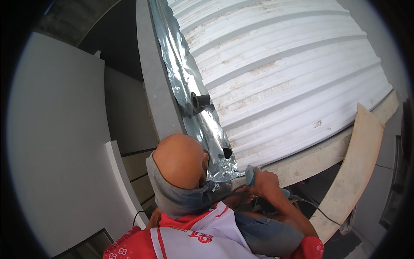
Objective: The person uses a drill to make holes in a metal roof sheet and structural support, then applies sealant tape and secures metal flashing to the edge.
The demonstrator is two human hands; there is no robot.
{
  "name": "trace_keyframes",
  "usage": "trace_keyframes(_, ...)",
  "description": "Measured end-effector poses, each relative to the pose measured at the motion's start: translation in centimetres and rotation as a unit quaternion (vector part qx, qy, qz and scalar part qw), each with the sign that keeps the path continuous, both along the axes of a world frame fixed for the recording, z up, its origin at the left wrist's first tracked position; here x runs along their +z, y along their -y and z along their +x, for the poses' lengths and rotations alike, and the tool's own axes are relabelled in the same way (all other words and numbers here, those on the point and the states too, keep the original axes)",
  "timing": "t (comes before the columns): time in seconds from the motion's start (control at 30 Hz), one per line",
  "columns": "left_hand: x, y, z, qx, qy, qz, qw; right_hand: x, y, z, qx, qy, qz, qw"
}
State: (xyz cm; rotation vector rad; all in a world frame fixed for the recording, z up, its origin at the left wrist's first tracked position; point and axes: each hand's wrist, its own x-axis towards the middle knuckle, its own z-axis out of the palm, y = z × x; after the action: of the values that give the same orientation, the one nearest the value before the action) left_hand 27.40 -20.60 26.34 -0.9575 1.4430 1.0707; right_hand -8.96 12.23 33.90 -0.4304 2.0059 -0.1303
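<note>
Neither of my hands shows in this view. Directly below me another person in a red and white shirt bends over a roof edge, a grey cloth band around the head. That person's right hand is closed around a teal corded power tool, whose exact kind I cannot make out. Its front is close to the crumpled end of a shiny metal flashing. The other hand is mostly hidden behind the body. A dark pipe piece lies on the flashing, and a dark hole shows near its end.
White ribbed roof sheets spread to the right of the flashing. A grey wall ledge borders it on the left. A long board slants at the right, with a black cable across it. Dark gaps drop below the roof edge.
</note>
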Motion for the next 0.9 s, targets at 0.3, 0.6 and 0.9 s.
trace_keyframes(0.3,3.6,1.0,-2.2,0.002,0.033,0.019,0.999,-2.4,-2.9,1.4,0.003,0.046,0.004,0.999)
trace_keyframes(0.6,19.0,1.1,-7.1,0.014,0.014,0.022,1.0,7.5,-2.8,-1.4,-0.043,0.009,-0.013,0.999)
trace_keyframes(0.9,45.7,1.8,-5.0,0.079,0.078,0.038,0.993,33.9,-7.2,0.7,-0.198,-0.057,-0.134,0.969)
